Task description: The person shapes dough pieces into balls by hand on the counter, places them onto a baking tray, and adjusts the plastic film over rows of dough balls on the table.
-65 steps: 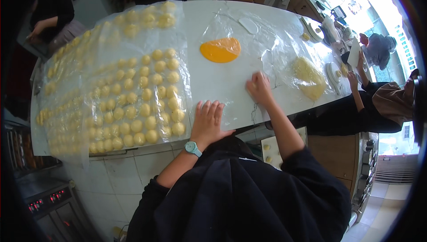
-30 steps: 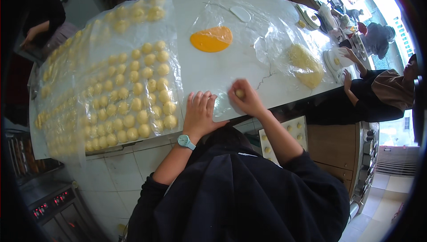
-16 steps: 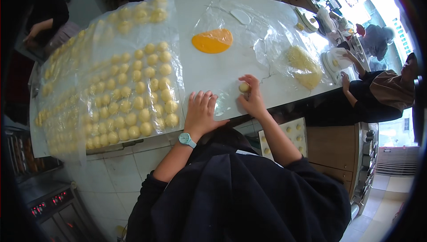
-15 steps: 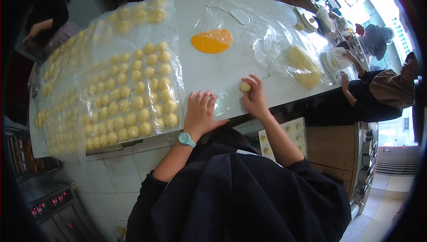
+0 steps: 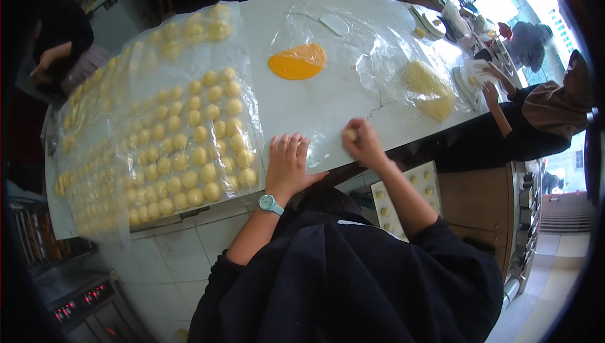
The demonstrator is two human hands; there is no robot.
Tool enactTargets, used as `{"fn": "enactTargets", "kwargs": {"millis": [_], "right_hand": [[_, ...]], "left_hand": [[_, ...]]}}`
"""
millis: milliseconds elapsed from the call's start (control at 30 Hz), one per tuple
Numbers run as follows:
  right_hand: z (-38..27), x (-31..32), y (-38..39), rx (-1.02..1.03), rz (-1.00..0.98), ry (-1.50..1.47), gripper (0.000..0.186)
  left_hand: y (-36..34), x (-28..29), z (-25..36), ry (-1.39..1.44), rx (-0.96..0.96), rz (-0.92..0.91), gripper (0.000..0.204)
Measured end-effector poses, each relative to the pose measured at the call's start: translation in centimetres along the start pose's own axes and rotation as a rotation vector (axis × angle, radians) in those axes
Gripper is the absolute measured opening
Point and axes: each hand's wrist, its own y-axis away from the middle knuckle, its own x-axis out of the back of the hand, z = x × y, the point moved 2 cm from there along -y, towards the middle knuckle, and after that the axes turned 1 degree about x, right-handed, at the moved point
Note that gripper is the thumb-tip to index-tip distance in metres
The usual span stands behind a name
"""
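On the white worktop [image 5: 290,107], my left hand [image 5: 288,163] lies with fingers apart at the front edge, beside plastic-covered rows of pale yellow dough balls [image 5: 211,190]. To its right, my right hand [image 5: 365,144] is curled round a small dough ball [image 5: 350,135] on the surface, mostly hidden by the fingers. Farther back, a flat, glossy orange oval [image 5: 296,62] lies partly under clear plastic. A larger mound of pale yellow dough [image 5: 428,91] sits under wrinkled plastic at the right.
A co-worker [image 5: 539,122] works at a white scale [image 5: 467,85] at the right end; another person [image 5: 60,50] stands at the left. A tray of dough pieces [image 5: 403,198] is below the front edge at right. An oven [image 5: 82,311] sits lower left.
My right hand moved down-left earlier and took in a dough ball. Its fingers, raised half a second ago, now curl over the ball. My left hand stays in place; the view shifted slightly.
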Motion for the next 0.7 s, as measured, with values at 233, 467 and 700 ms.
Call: {"fn": "enactTargets", "kwargs": {"millis": [233, 467, 700], "right_hand": [[-2.3, -3.6, -5.6, -0.048, 0.221, 0.031, 0.023], [-2.9, 1.0, 0.8, -0.075, 0.289, -0.065, 0.054], [-2.7, 3.2, 7.1, -0.208, 0.142, -0.515, 0.044]], "left_hand": [[-0.3, -0.3, 0.3, -0.037, -0.025, -0.011, 0.074], [0.2, -0.2, 0.6, -0.056, -0.071, 0.024, 0.073], [-0.1, -1.2, -0.1, -0.169, -0.167, 0.043, 0.069]]}}
